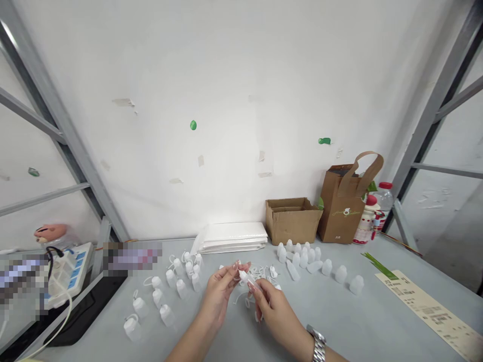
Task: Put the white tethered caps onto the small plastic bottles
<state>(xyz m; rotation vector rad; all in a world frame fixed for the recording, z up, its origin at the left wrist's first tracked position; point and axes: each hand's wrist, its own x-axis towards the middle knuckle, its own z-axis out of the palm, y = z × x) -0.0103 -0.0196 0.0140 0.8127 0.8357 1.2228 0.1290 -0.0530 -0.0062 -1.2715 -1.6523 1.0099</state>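
Note:
My right hand [272,301] is closed around a small translucent dropper bottle [247,278], its pointed white nozzle tilted up to the left. At that nozzle are the pinched fingertips of my left hand [219,290]; whatever lies between them is too small to make out. Behind and under both hands spreads a loose heap of white caps with looped ties [260,271]. To the left stand several bottles with white caps [181,288], some with loops sticking up. On the right are several uncapped translucent bottles [340,274], mostly upright, with a couple lying down.
A stack of white sheets or packets [232,236] lies by the wall, beside an open cardboard box [294,226] and a brown paper bag [339,211]. A power strip [77,274] and a black flat object [88,311] are at left; a printed card [426,309] is at right.

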